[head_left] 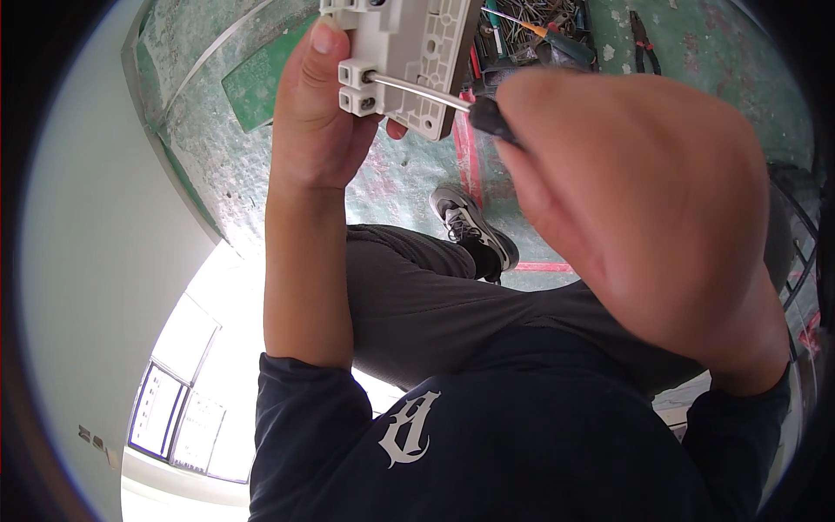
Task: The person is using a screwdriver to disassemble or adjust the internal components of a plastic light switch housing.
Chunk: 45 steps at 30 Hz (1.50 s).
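Up top | screwdriver [435,96] points left, long axis rising slightly | left grip [313,113] pinching white module [404,43], right grip [552,139] clasping screwdriver

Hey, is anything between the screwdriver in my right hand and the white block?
Nothing visible: the screwdriver runs from your right hand to a terminal on the white block, its tip seemingly seated there. Your left hand holds the block's left side, clear of the screwdriver.

left hand [317,113] raised and gripping, thumb [320,54] extended; right hand [591,152] curled, blurred.
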Each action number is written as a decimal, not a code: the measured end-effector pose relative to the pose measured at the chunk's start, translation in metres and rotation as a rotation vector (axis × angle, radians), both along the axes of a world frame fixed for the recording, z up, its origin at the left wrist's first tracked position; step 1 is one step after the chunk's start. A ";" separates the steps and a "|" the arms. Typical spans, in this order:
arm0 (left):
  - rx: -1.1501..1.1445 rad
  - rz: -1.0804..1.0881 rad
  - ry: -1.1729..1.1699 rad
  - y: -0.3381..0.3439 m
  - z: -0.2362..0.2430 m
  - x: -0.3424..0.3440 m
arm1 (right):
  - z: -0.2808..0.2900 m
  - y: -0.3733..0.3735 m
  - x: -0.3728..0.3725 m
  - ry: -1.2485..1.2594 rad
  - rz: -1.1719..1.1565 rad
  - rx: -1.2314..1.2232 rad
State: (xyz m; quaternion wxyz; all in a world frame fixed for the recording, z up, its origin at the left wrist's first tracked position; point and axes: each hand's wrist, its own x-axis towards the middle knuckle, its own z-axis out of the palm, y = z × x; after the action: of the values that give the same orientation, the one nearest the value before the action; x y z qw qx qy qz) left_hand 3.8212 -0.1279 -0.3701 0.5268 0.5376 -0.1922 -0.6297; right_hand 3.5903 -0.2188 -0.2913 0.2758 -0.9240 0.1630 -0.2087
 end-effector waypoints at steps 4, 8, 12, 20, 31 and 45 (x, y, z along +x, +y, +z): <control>-0.014 -0.070 -0.113 -0.002 -0.004 0.011 | 0.005 -0.002 -0.002 0.183 -0.223 1.141; -0.004 -0.069 -0.173 -0.006 -0.004 0.007 | -0.006 -0.019 -0.007 0.283 -0.131 1.494; 0.036 -0.008 -0.144 0.000 -0.007 0.010 | -0.010 -0.013 -0.006 0.267 -0.049 1.424; 0.088 0.080 -0.133 0.004 -0.005 0.006 | -0.004 -0.009 -0.005 0.282 -0.016 1.186; 0.098 0.054 -0.104 0.003 -0.007 0.007 | 0.001 -0.009 -0.003 0.301 0.015 0.938; 0.063 -0.142 -0.155 -0.003 -0.005 0.008 | -0.002 -0.011 0.000 0.359 0.052 0.684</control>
State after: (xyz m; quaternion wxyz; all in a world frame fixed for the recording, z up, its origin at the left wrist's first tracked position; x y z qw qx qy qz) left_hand 3.8292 -0.1310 -0.3755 0.4475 0.5860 -0.2501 -0.6275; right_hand 3.5903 -0.2297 -0.2934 0.5404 -0.8044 0.2452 0.0298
